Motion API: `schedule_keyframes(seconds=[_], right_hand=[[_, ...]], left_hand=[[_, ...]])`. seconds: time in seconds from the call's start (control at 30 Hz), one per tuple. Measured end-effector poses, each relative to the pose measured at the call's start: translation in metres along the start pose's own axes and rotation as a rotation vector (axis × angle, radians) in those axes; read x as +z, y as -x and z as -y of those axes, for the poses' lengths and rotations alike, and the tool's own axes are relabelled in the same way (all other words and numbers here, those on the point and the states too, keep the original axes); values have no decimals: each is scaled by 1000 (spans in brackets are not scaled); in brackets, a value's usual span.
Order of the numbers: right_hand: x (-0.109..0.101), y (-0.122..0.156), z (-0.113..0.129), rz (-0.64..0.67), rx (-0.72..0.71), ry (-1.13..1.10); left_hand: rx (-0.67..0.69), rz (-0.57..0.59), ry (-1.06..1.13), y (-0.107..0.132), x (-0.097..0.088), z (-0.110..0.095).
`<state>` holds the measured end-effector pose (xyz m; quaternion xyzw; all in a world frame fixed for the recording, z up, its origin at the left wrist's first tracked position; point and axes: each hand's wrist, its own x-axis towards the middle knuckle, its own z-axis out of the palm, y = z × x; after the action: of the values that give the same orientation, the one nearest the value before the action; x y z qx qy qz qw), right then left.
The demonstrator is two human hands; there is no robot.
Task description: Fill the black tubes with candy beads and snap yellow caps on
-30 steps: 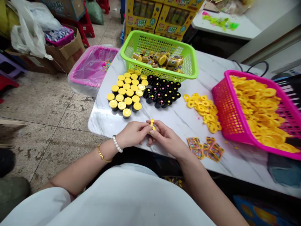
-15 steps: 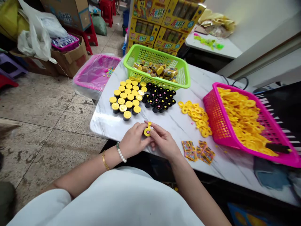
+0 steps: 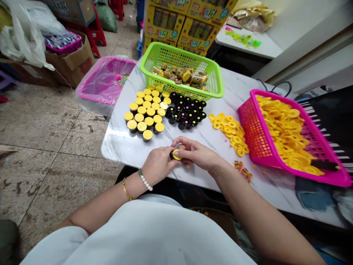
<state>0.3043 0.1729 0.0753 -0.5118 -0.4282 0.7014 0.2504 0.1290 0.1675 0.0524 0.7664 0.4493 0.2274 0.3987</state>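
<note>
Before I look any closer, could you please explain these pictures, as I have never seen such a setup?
There is no machine here, just a person's left hand and right hand, both bare. One camera, worn on the person's head, takes every picture, looking forward and down. The fingers hold a small black cup with a yellow lid. On the marbled table stand more lidded cups, open black cups, a green basket of yellow-capped items and a pink basket of yellow ring-shaped pieces. Loose yellow pieces lie beside it, near printed cards.
</note>
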Motion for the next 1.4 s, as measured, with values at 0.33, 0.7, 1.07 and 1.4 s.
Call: schedule_keyframes(seconds=[0.33,0.7,1.07,1.4], right_hand=[[39,-19,-1,-350,-16,-186],[20,-19,-8,-502,-347,125],[-127,24,40,-1107,-330,995],[-122,-12,39,-1027,-176,1226]], left_hand=[[-177,-113,280,28,-33,21],[-166,-304,39,36,-53,37],[223,38,-214,17,-5,2],[287,-86,-140,15,7,9]])
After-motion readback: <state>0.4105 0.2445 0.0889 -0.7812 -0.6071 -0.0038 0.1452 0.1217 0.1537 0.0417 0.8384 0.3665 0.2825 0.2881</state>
